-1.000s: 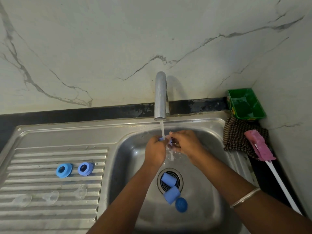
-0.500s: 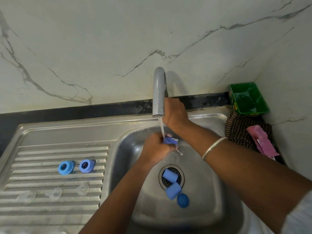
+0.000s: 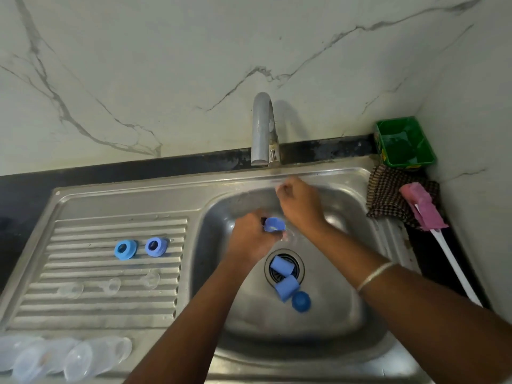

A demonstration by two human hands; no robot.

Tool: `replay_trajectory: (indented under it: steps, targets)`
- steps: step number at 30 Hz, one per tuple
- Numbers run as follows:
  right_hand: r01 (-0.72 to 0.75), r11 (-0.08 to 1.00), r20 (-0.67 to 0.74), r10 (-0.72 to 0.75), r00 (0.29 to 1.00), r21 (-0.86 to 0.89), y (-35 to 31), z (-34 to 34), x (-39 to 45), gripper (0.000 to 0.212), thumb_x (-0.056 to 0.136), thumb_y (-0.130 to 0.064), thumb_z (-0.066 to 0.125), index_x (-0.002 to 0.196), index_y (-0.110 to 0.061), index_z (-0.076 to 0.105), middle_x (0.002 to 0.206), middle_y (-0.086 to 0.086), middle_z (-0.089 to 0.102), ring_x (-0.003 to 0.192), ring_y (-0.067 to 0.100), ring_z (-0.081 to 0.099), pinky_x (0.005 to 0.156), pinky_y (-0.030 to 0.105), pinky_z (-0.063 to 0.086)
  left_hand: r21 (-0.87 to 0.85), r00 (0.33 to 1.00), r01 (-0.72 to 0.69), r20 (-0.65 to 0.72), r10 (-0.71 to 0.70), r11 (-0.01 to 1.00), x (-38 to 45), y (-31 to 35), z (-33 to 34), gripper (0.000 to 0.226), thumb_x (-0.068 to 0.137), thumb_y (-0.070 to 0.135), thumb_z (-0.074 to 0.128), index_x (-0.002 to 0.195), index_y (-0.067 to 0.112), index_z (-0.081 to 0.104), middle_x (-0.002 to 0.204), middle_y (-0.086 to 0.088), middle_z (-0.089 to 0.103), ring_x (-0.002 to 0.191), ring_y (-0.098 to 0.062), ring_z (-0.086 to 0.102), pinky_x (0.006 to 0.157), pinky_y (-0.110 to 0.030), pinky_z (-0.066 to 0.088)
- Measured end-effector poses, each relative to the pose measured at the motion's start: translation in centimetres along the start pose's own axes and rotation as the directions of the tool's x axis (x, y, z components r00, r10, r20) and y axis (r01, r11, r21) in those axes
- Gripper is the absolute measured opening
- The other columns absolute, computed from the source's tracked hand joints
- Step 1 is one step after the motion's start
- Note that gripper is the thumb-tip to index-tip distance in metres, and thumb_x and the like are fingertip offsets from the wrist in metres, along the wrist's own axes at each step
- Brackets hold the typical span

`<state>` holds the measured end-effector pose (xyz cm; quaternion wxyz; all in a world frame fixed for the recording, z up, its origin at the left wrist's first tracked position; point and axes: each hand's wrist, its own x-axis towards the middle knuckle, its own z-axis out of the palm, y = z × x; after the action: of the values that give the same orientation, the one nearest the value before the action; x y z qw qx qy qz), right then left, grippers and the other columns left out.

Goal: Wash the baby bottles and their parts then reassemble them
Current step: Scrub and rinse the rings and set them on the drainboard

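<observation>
Dim, even light; soft glare on the stainless steel sink toward 12 o'clock; wide-angle bending at edges; hands motion-blurred.

Over the steel sink, left hand gripping a blue bottle collar; right hand just beside it, fingers curled, contents unclear through blur. Under the grey tap, two blue caps lying on the drain, a round blue lid touching the nearer one. On the ribbed drainboard, two blue rings side by side, three clear teats nearer, clear bottles lying at the front edge. Right of the basin: green tub, checked cloth, pink brush.
</observation>
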<state>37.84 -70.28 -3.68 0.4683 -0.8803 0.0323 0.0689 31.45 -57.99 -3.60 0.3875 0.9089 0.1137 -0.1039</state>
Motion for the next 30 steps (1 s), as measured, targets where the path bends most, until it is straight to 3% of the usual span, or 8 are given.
replay_trajectory:
  steps: [3,7,9,12,17,21,25,30]
  targets:
    - [-0.056,0.994,0.083,0.048,0.995,0.093,3.3,0.4,-5.5,0.012,0.099,-0.026,0.055,0.101,-0.018,0.065,0.091,0.000,0.069,0.084,0.018,0.065,0.077,0.032,0.051,-0.129,0.983,0.185,0.048,-0.180,0.974,-1.7,-0.4,0.8,0.029,0.071,0.041,0.083,0.069,0.018,0.064,0.063,0.008,0.062,0.064,-0.011,0.061,0.066,-0.029,0.048]
    - [-0.082,0.976,0.144,0.053,0.988,0.204,5.6,1.0,-11.1,0.020,0.100,-0.016,0.054,0.114,-0.025,0.065,0.089,-0.002,0.071,0.081,0.012,0.069,0.080,0.028,0.056,-0.393,0.884,0.468,0.216,-0.416,0.791,-4.8,-0.6,1.6,0.035,0.055,0.035,0.079,0.076,0.009,0.069,0.062,0.000,0.064,0.062,-0.016,0.064,0.063,-0.031,0.053]
    - [-0.087,0.964,0.182,0.041,0.982,0.253,6.0,1.1,-12.9,0.029,0.096,-0.006,0.055,0.115,-0.026,0.064,0.091,-0.003,0.071,0.083,0.010,0.069,0.081,0.028,0.056,-0.472,0.836,0.547,0.279,-0.472,0.691,-6.6,-0.9,2.0,0.028,0.071,0.028,0.080,0.086,0.006,0.070,0.064,-0.001,0.068,0.059,-0.013,0.067,0.061,-0.026,0.053]
    - [0.044,0.987,0.223,-0.078,0.972,0.153,6.4,1.4,-14.8,0.040,0.086,-0.005,0.066,0.123,-0.021,0.064,0.109,-0.001,0.070,0.096,0.013,0.067,0.089,0.026,0.054,-0.570,0.762,0.641,0.395,-0.514,0.514,-8.9,-1.4,2.3,0.027,0.091,0.035,0.068,0.095,0.009,0.073,0.081,-0.004,0.077,0.077,-0.019,0.072,0.070,-0.029,0.056]
    - [0.162,0.987,0.282,-0.160,0.946,0.018,6.1,1.6,-16.4,0.031,0.083,-0.021,0.070,0.112,-0.031,0.066,0.103,-0.007,0.067,0.093,0.010,0.063,0.083,0.027,0.052,-0.561,0.701,0.710,0.502,-0.507,0.425,-11.2,-1.9,2.4,0.036,0.098,0.045,0.056,0.094,0.012,0.072,0.089,-0.004,0.077,0.090,-0.020,0.069,0.087,-0.037,0.053]
    - [0.158,0.981,0.376,-0.106,0.920,-0.111,5.4,1.8,-16.4,0.019,0.084,-0.036,0.064,0.102,-0.033,0.064,0.095,-0.008,0.067,0.090,0.013,0.063,0.081,0.036,0.054,-0.543,0.706,0.706,0.492,-0.509,0.454,-12.5,-2.2,1.6,0.042,0.097,0.049,0.054,0.111,0.012,0.069,0.104,-0.007,0.075,0.097,-0.021,0.070,0.078,-0.034,0.053]
    - [0.045,0.970,0.334,0.039,0.942,-0.240,3.3,1.7,-15.7,0.017,0.075,-0.033,0.059,0.073,-0.017,0.055,0.074,0.003,0.065,0.073,0.026,0.065,0.062,0.037,0.055,-0.450,0.766,0.642,0.425,-0.483,0.621,-13.1,-2.8,0.3,0.036,0.096,0.051,0.055,0.098,0.018,0.070,0.086,0.003,0.077,0.085,-0.016,0.073,0.076,-0.030,0.050]
    - [0.118,0.912,0.196,-0.042,0.980,-0.392,0.6,2.4,-15.7,0.016,0.091,-0.034,0.062,0.090,-0.020,0.054,0.095,0.004,0.056,0.083,0.028,0.059,0.065,0.029,0.041,-0.514,0.880,0.472,0.233,-0.413,0.716,-12.4,-4.0,-1.7,0.030,0.099,0.038,0.056,0.085,0.016,0.071,0.072,0.006,0.074,0.070,-0.017,0.068,0.063,-0.024,0.043]
